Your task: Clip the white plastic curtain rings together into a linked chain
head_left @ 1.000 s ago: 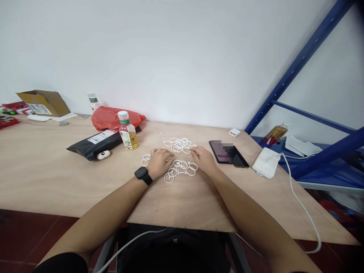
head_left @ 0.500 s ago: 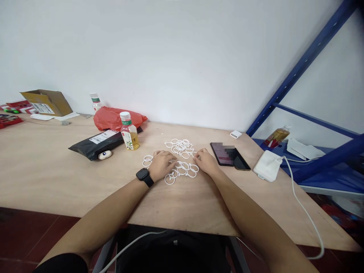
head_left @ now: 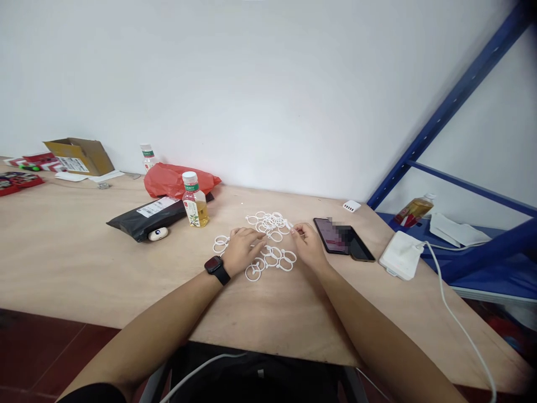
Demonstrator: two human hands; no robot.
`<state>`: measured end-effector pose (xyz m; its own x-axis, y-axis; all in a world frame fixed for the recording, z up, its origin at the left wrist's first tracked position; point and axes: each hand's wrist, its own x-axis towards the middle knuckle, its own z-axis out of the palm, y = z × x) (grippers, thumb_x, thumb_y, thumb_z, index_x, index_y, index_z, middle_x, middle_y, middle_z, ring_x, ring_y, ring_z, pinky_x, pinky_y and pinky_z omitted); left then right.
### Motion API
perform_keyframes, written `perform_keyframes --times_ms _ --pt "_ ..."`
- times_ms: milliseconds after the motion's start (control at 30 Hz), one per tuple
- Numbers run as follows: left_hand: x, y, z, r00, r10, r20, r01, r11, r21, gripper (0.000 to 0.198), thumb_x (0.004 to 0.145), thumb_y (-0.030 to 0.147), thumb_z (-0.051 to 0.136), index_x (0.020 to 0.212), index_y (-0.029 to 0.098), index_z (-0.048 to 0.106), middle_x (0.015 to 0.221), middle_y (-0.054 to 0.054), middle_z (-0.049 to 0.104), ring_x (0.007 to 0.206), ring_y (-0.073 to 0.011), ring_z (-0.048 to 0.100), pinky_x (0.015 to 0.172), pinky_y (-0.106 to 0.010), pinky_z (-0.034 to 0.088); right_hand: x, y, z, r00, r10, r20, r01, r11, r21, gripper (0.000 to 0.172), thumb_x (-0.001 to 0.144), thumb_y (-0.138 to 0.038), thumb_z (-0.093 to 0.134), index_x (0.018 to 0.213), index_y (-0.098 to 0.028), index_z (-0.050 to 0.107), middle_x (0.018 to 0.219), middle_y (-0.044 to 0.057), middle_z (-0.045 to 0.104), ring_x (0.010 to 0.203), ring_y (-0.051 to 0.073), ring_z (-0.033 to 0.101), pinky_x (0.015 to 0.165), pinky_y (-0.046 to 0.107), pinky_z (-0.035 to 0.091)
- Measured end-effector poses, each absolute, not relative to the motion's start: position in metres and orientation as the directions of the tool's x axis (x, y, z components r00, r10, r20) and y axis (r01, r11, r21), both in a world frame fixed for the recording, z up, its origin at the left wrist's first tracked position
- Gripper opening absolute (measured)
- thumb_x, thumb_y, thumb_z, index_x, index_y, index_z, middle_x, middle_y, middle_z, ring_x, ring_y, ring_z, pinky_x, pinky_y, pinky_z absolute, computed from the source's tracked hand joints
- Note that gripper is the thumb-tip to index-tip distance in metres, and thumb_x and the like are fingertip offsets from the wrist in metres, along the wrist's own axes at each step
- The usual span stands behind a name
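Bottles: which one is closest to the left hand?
The bottle in front of the red bag is nearest the left hand. Another is behind that bag; the third is far right, by the blue frame.

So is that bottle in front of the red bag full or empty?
Neither: the bottle is partly full. Yellow liquid shows only in its lower part.

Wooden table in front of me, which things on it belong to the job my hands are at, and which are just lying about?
In the job:
- white rings, at your left hand and right hand

Lying about:
- standing bottle
- black parcel
- red bag
- phones
- cardboard box
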<state>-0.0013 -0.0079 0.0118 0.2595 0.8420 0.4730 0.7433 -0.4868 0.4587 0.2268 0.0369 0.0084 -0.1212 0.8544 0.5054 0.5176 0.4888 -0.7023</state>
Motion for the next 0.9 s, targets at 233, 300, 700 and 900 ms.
perform_keyframes --times_ms 233,300,700,900 --pt "0.001 -0.012 0.016 0.162 0.775 0.61 0.633 -0.556 0.538 0.024 0.095 0.035 0.054 0.11 0.024 0.068 0.102 -0.004 0.073 0.098 -0.0198 0.063 0.092 -0.04 0.043 0.199 -0.001 0.02 -0.406 0.682 0.609 0.328 0.73 -0.599 0.014 0.093 -0.029 0.054 0.084 -0.022 0.062 0.09 0.005 0.06 0.085 0.018 0.057 0.075 0.032 0.049" --pt "0.001 -0.013 0.015 0.165 0.757 0.632 0.603 -0.585 0.542 0.022 0.094 0.036 0.056 0.105 0.024 0.07 0.098 -0.004 0.073 0.095 -0.0195 0.064 0.09 -0.039 0.045 0.198 -0.003 0.02 -0.434 0.656 0.618 0.319 0.753 -0.575 0.014 0.094 -0.027 0.054 0.084 -0.022 0.062 0.09 0.005 0.06 0.086 0.018 0.057 0.076 0.032 0.049" --pt "0.002 -0.016 0.018 0.219 0.712 0.667 0.555 -0.653 0.515 0.017 0.092 0.036 0.06 0.096 0.024 0.071 0.097 -0.005 0.073 0.095 -0.0203 0.065 0.088 -0.039 0.049 0.198 -0.003 0.016 -0.339 0.663 0.668 0.381 0.746 -0.547 0.011 0.091 -0.029 0.058 0.096 -0.023 0.066 0.088 0.005 0.064 0.075 0.016 0.059 0.066 0.03 0.051" --pt "0.002 -0.017 0.017 0.266 0.686 0.678 0.566 -0.68 0.466 0.019 0.093 0.038 0.058 0.097 0.025 0.072 0.095 -0.004 0.074 0.09 -0.0185 0.066 0.086 -0.038 0.048 0.198 -0.004 0.016 -0.36 0.635 0.684 0.381 0.769 -0.513 0.016 0.093 -0.03 0.056 0.101 -0.025 0.069 0.089 0.005 0.068 0.079 0.018 0.063 0.07 0.032 0.054"
